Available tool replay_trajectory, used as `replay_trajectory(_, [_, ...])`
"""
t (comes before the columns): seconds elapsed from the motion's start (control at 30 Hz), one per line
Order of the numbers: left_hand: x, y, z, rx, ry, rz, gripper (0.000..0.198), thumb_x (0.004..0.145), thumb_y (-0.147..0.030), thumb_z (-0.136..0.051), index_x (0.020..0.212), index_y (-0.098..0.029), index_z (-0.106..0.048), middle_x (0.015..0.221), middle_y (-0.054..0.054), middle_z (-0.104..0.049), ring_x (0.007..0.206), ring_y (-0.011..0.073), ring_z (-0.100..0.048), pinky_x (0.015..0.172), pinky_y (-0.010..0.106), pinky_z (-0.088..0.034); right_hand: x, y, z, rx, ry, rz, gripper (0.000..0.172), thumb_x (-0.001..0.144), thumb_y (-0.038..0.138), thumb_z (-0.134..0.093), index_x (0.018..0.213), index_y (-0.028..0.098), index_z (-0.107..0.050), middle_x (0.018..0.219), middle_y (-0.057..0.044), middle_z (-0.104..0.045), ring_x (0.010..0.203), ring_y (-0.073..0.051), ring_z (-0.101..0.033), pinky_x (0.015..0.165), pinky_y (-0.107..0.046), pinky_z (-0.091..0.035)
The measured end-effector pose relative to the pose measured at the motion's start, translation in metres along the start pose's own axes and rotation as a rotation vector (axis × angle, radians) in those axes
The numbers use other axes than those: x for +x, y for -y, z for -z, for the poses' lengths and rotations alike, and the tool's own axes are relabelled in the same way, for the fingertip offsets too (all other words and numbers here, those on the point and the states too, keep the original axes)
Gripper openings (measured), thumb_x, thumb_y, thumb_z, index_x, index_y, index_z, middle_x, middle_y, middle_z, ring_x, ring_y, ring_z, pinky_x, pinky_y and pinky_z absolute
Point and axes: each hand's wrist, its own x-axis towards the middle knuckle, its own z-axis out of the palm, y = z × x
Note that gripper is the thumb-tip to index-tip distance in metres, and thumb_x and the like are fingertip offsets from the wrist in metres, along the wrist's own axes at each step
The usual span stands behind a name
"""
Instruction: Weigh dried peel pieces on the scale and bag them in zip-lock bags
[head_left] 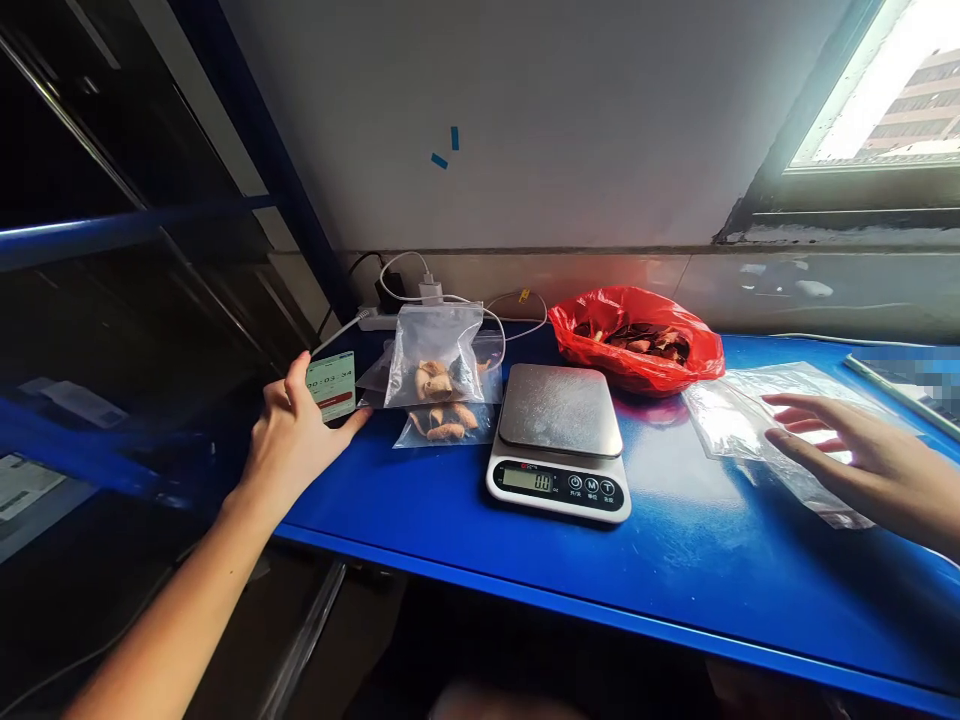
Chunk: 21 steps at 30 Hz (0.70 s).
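Observation:
My left hand [296, 430] is at the left of the table, thumb and index finger spread apart. Between them shows a phone [331, 388] with a running-time display; its left edge is partly hidden by my fingers. The thumb tip comes close to a small stack of clear zip bags. The upper zip bag [433, 345] holds pale dried pieces, the lower zip bag [444, 425] browner ones. My right hand [840, 450] hovers with parted fingers above flat clear plastic bags [739, 405]; contact cannot be made out. Centrally sits a digital kitchen scale [559, 440] reading 0.0, its steel plate bare.
Behind the scale, a red plastic bag [637, 345] lies open with dark reddish-brown dried pieces inside. A power strip [375, 318] with white cables runs along the wall. At far right lies a flat framed panel [862, 372]. The blue table's front edge [525, 592] crosses below.

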Motion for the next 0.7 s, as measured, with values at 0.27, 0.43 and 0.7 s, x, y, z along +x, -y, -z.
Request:
replay_trajectory(0.27, [0.021,0.023,-0.013,-0.185,0.066,0.009,0.098,0.077,-0.059,-0.066,0.149,-0.016,-0.015,0.128,0.020,-0.050,0.110,0.0398,-0.062,0.093,0.052,-0.049,-0.002,0.003,0.002,0.027,0.022,-0.066,0.036,0.078,0.052,-0.063,0.109,0.034,-0.059,0.120,-0.014,-0.066,0.096,-0.029,-0.067,0.080,-0.043,-0.053])
replay_trajectory(0.43, [0.049,0.044,-0.025,-0.242,0.096,-0.113,0.094,0.081,-0.055,-0.066,0.147,-0.016,-0.012,0.116,0.012,-0.051,0.106,0.0315,-0.061,0.091,0.043,-0.050,-0.003,0.005,0.002,0.041,0.047,-0.077,0.037,0.078,0.056,-0.062,0.109,0.036,-0.058,0.120,-0.013,-0.066,0.094,-0.030,-0.067,0.078,-0.044,-0.053])
replay_trajectory(0.7, [0.077,0.058,-0.042,-0.245,0.069,-0.214,0.090,0.079,-0.050,-0.069,0.143,-0.018,-0.014,0.104,0.003,-0.043,0.096,0.0238,-0.058,0.091,0.039,-0.050,-0.004,0.003,0.000,0.053,0.048,-0.067,0.046,0.076,0.063,-0.063,0.112,0.034,-0.059,0.120,-0.015,-0.066,0.093,-0.028,-0.068,0.078,-0.041,-0.054])
